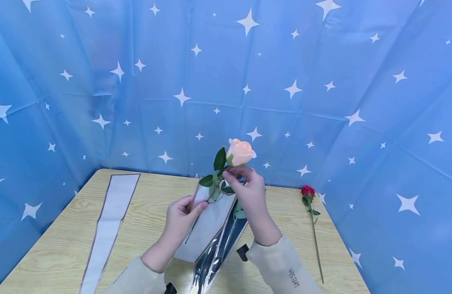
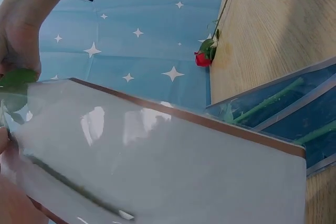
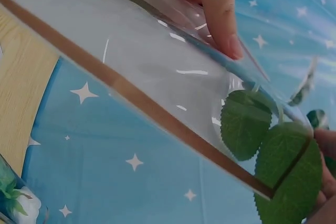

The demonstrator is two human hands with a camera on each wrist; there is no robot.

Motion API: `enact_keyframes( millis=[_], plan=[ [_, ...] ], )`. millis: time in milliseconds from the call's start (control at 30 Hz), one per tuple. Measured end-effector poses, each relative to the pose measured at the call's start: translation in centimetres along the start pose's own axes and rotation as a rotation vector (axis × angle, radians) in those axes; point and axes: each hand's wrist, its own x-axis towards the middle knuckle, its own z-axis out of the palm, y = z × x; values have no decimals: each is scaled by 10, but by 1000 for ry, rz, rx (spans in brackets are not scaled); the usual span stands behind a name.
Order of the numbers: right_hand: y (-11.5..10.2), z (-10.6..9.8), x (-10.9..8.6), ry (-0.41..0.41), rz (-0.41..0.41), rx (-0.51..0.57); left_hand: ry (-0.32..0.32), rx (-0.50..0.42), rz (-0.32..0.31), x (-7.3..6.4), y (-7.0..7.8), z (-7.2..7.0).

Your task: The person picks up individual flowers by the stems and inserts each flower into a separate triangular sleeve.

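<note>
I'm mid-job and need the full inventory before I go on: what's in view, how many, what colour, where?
peach rose: 1, pale peach with green leaves, bloom above the held wrapper
held wrapper: 1, white with brown edging, between the hands
dark wrapper: 1, dark with clear film, beside the held wrapper
white flower: at least 1, white, in the dark wrapper
flat wrapper: 1, white with brown edging, table's left
red rose: 1, red, table's right
table: 1, pale wood, underneath
backdrop: blue with white stars, behind
cuffs: 2, beige, on both arms
left hand: 1, gripping the held wrapper
right hand: 1, pinching the peach rose below its bloom
</note>
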Motion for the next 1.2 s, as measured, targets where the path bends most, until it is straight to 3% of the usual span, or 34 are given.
enact_keyframes(
  millis=[267, 400, 567, 800, 1067, 1200],
  plan=[
    [1, -1, 0, 14, 6, 16, 62, -27, 44, -1, 2, 0],
    [2, 3, -3, -23, 15, -7, 67, -52, 71, -1, 3, 2],
    [1, 6, -6, -76, 56, -24, 71, -52, 53, -1, 9, 3],
    [0, 3, -5, -90, 77, 32, 50, -50, 49, -8, 32, 1],
    [2, 4, -7, -161, 115, 57, 59, -60, 42, -8, 35, 1],
    [3, 4, -7, -157, 106, 56, 54, -64, 46, -8, 35, 0]
  ],
)
